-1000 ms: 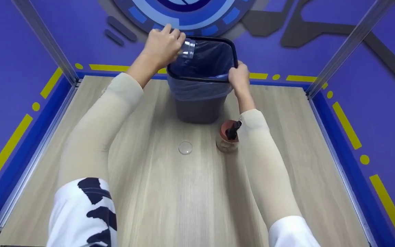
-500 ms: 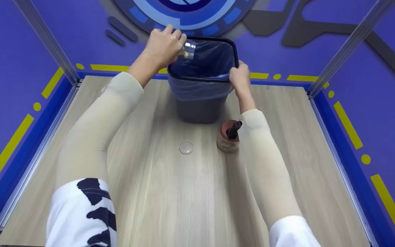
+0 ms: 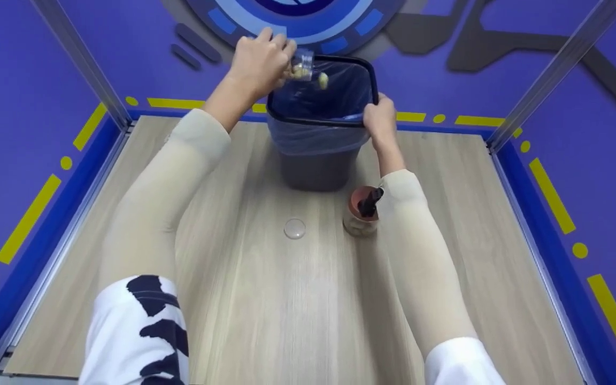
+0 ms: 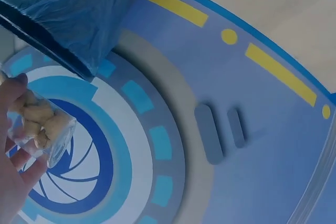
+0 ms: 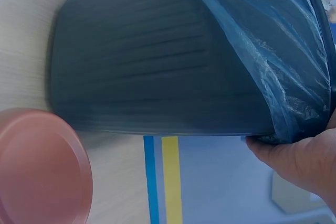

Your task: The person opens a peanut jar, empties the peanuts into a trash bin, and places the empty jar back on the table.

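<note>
My left hand (image 3: 261, 63) grips tipped jar (image 3: 305, 62) over left rim of bin (image 3: 318, 170); my right hand (image 3: 381, 120) grips bin's right rim. Pouring seems under way: one lump (image 3: 323, 81) midair at bin's mouth, others left in jar. Lid (image 3: 294, 229) off, on table (image 3: 270, 310) in front of bin.

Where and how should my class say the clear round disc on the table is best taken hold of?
Probably by opposite edges, pinched from above, coming from the person's near side: the disc lies flat and looks thin, while the bin stands beyond it and the red-lidded container to its right.
</note>
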`<state>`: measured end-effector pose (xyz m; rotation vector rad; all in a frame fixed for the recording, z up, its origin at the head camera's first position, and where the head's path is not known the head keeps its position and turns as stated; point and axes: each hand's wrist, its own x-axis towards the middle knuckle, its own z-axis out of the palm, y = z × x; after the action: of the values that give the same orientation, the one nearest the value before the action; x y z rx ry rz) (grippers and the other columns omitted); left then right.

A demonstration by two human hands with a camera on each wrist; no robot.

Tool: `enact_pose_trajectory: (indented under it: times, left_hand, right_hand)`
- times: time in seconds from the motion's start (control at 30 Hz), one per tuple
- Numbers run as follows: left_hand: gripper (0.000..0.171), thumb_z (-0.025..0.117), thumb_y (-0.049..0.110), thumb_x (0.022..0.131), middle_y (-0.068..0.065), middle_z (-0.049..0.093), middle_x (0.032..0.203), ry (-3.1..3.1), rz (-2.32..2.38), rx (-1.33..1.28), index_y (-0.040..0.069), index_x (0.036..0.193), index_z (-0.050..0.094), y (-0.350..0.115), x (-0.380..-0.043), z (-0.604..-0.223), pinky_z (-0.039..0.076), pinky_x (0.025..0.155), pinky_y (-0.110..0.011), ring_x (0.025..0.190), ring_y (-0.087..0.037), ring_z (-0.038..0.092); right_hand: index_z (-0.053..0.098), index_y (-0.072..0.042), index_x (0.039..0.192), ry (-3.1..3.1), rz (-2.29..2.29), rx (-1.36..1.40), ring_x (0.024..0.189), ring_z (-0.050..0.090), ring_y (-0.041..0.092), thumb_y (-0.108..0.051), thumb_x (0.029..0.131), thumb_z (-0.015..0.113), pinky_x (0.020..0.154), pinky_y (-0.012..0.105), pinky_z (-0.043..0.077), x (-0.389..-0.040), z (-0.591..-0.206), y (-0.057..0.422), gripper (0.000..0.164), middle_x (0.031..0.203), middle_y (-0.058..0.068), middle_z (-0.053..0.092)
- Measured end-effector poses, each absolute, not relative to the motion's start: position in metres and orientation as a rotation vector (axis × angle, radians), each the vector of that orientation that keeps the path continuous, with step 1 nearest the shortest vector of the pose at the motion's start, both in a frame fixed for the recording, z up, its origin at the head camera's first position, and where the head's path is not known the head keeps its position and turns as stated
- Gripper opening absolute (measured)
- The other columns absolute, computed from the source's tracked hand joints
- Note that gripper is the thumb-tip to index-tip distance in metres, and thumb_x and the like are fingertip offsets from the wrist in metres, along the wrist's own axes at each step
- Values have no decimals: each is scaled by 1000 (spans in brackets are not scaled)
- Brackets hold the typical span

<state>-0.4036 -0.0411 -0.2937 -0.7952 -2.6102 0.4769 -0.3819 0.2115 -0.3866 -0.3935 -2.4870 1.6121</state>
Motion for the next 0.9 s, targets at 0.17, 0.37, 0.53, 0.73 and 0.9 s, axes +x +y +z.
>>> enact_pose_trajectory:
  times: [0.17, 0.37, 0.53, 0.73, 0.9]
  left_hand:
    - [58, 67, 30, 99, -19, 56, 134, -2593, 476, -843, 1, 145, 47, -40, -403, -298, 56, 89, -55, 122, -37, 54]
    - [47, 61, 21, 101, -19, 59, 127, -2491, 557, -891, 0, 143, 49, -38, -404, -303, 58, 86, -50, 117, -36, 56]
    - [39, 56, 14, 102, -18, 60, 123, -2430, 552, -913, 0, 138, 52, -37, -404, -305, 58, 86, -48, 115, -35, 58]
    - [48, 65, 21, 99, -18, 60, 126, -2470, 560, -907, 1, 140, 50, -36, -403, -307, 57, 87, -48, 118, -35, 57]
    - [51, 66, 23, 99, -18, 59, 127, -2485, 580, -912, 1, 142, 49, -34, -401, -308, 58, 87, -47, 120, -35, 56]
  right_hand:
    - [53, -3, 145, -2487, 1624, -418, 126, 52, 19, -6, 101, 35, 106, 31, 43, -380, -387, 212, 48, 145, 14, 56]
    - [52, -5, 147, -2485, 1664, -431, 128, 50, 18, -7, 102, 35, 108, 31, 43, -380, -386, 213, 47, 147, 12, 54]
    - [52, -4, 146, -2478, 1667, -434, 126, 51, 18, -7, 102, 36, 107, 30, 43, -380, -387, 213, 46, 145, 12, 55]
    - [51, -4, 147, -2474, 1681, -427, 127, 51, 18, -7, 103, 35, 107, 30, 43, -379, -387, 214, 47, 146, 12, 54]
    - [51, -5, 147, -2466, 1670, -423, 127, 51, 17, -7, 102, 36, 107, 30, 43, -379, -386, 215, 48, 147, 12, 54]
